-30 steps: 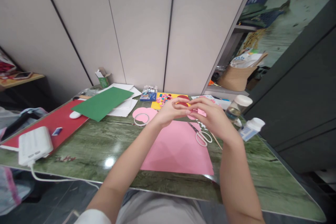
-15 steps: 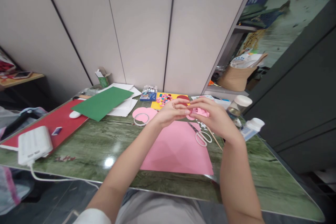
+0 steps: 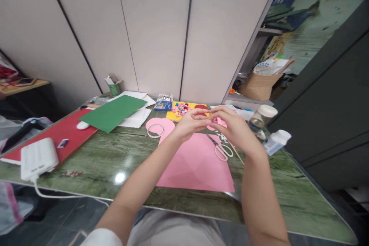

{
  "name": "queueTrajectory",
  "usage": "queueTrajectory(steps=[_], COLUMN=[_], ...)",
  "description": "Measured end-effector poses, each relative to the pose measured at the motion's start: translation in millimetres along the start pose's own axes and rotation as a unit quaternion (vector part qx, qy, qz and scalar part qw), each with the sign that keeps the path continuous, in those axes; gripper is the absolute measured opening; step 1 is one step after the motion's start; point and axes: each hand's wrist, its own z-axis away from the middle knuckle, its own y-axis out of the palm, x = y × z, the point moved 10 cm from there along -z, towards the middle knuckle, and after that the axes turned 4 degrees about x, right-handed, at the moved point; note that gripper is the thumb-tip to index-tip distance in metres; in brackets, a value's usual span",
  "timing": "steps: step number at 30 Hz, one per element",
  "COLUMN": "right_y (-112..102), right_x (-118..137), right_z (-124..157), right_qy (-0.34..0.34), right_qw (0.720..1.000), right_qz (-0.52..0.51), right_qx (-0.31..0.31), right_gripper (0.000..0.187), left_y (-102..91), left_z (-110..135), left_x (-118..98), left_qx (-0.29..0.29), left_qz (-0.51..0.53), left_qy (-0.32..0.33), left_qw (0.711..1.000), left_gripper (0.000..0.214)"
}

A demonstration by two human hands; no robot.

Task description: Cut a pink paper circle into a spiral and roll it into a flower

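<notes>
My left hand and my right hand meet fingertip to fingertip above the far edge of a pink sheet of paper. The fingers of both are curled and closed; whatever sits between the tips is too small or hidden to make out. Behind the right fingers, crumpled pink pieces show in part. White-handled scissors lie on the sheet's right side, under the right hand. Left of the left hand are pink rounded cutouts with a ring on them.
Colourful pompoms lie on yellow paper by a blue box. A jar and a white bottle stand right. Green paper, red paper and a power bank lie left. A thin stick lies near the scissors.
My hands stay together at nearly the same place. The right fingers have shifted slightly, the left barely. Nothing on the table has visibly moved.
</notes>
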Motion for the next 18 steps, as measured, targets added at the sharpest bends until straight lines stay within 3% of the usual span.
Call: queueTrajectory(steps=[6,14,18], right_y=[-0.9,-5.9,2.8], right_x=[-3.5,0.5,5.3], right_z=[0.1,2.8,3.8], right_qy=[0.008,0.006,-0.01], right_qw=[1.0,0.999,0.997], right_qz=[0.006,-0.041,-0.055], right_qx=[-0.013,0.002,0.047], right_gripper=[0.006,0.014,0.014], left_y=[-5.3,-0.7,4.1], left_z=[-4.6,0.8,4.6], left_x=[14.2,3.4,3.3], left_qx=[-0.02,0.054,0.099], left_qz=[0.06,0.019,-0.037], left_qy=[-0.015,-0.049,-0.073], left_qw=[0.998,0.997,0.992], left_gripper=[0.047,0.05,0.052])
